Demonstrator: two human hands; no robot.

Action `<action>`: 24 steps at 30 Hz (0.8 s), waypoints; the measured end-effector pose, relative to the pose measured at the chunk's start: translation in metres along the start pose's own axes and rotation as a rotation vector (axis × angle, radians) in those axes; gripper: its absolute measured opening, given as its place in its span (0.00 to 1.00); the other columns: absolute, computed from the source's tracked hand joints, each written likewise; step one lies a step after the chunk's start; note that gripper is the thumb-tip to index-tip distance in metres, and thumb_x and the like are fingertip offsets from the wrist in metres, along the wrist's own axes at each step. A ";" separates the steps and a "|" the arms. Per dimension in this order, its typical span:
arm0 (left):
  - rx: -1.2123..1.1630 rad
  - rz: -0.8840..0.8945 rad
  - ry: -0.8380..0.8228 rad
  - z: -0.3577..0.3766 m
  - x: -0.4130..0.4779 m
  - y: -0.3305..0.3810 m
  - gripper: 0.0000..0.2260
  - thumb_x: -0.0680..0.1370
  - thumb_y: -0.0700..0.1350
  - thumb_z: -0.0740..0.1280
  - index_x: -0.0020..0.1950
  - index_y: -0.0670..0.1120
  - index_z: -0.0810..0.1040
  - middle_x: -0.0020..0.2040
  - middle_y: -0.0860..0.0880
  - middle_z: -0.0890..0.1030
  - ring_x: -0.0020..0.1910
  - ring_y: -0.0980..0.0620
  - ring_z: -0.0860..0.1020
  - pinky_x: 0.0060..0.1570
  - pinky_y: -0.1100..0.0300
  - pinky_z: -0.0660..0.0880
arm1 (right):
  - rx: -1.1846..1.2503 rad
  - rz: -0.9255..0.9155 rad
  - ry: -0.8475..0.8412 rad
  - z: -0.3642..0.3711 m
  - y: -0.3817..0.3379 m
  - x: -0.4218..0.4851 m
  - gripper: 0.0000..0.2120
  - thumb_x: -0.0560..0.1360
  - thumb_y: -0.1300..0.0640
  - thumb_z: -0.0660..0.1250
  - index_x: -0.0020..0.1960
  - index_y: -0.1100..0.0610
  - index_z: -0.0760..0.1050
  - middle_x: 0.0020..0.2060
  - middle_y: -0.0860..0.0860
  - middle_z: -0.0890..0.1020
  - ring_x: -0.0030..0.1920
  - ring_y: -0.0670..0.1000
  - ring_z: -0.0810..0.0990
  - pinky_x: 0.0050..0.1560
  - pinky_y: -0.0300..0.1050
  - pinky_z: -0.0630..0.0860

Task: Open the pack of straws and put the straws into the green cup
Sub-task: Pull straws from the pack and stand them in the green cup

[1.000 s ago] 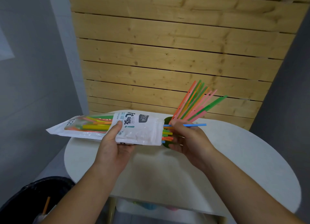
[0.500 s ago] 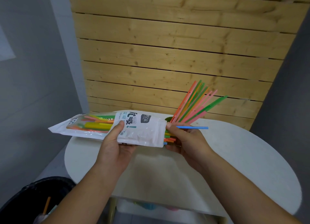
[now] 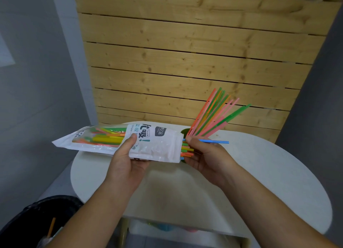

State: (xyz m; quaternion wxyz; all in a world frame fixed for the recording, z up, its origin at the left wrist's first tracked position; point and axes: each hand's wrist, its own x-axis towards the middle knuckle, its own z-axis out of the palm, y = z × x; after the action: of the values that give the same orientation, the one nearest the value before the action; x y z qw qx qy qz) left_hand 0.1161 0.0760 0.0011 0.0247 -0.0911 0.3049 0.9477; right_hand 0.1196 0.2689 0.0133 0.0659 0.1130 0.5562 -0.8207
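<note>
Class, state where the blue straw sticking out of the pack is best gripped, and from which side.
Pinch the blue straw on its bare stretch outside the pack, coming from the right. It lies nearly level, pointing right, its other end inside the open pack, so a rightward pull should slide it free.

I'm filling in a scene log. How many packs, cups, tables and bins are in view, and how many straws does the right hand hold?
Straw pack, gripped by the left hand: 1
Green cup: 1
White table: 1
Black bin: 1
Blue straw, pinched by the right hand: 1
Total: 5
</note>
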 end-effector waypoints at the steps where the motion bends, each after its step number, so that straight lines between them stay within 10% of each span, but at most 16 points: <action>1: 0.009 -0.003 -0.006 0.000 0.000 -0.001 0.09 0.82 0.41 0.68 0.61 0.45 0.81 0.50 0.44 0.89 0.45 0.48 0.89 0.42 0.51 0.86 | -0.009 0.002 -0.008 0.000 0.000 0.001 0.11 0.75 0.60 0.73 0.56 0.61 0.81 0.41 0.55 0.87 0.38 0.51 0.85 0.42 0.45 0.83; 18: -0.049 0.023 0.036 -0.009 0.010 0.003 0.10 0.80 0.40 0.70 0.61 0.45 0.80 0.53 0.45 0.89 0.50 0.48 0.88 0.49 0.46 0.85 | 0.210 0.009 0.001 -0.018 -0.018 -0.002 0.02 0.76 0.61 0.70 0.46 0.60 0.80 0.36 0.56 0.85 0.33 0.49 0.84 0.34 0.40 0.82; 24: -0.067 0.017 0.038 -0.008 0.009 0.003 0.08 0.80 0.40 0.69 0.60 0.44 0.81 0.55 0.45 0.89 0.52 0.48 0.88 0.52 0.44 0.84 | 0.435 0.054 -0.032 -0.003 0.002 -0.003 0.13 0.66 0.57 0.75 0.48 0.61 0.81 0.38 0.54 0.79 0.34 0.48 0.78 0.34 0.37 0.80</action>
State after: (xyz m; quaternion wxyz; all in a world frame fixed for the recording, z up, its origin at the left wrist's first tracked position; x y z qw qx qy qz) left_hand 0.1081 0.0691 -0.0054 0.0081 -0.1071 0.2741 0.9557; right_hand 0.1229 0.2709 0.0111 0.0709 0.1264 0.3618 -0.9209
